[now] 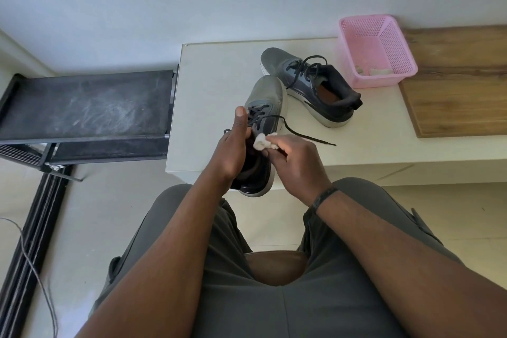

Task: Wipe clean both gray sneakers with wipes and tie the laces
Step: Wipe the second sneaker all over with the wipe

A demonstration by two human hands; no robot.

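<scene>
We hold the near gray sneaker [267,101] at the front edge of the white table [216,77], its toe pointing toward twelve o'clock and its heel hanging past the edge above our lap. Our left hand [233,151] grips the shoe from its nine o'clock side, fingers wrapped around the collar and the thumb stretched up along the laces. Our right hand [296,158] comes in from three o'clock with its fingers curled around a crumpled white wipe [261,142], which touches the shoe near the tongue, just beside the left hand's fingertips. One loose black lace [310,134] runs from the eyelets out toward four o'clock and lies across the tabletop. The second gray sneaker [310,85] lies on the table at about one o'clock from the first, near but apart from it, tipped onto its side so that the brown insole shows, laces untied and toe pointing toward ten o'clock. At two o'clock a pink plastic basket [354,44] stands at the table's far corner, just beside the second shoe's heel, with pale crumpled pieces [375,71] inside; we cannot tell what they are. A wooden board [461,85] sits at three o'clock of the basket, and a dark, dusty shelf [87,107] extends at nine o'clock of the table.
</scene>
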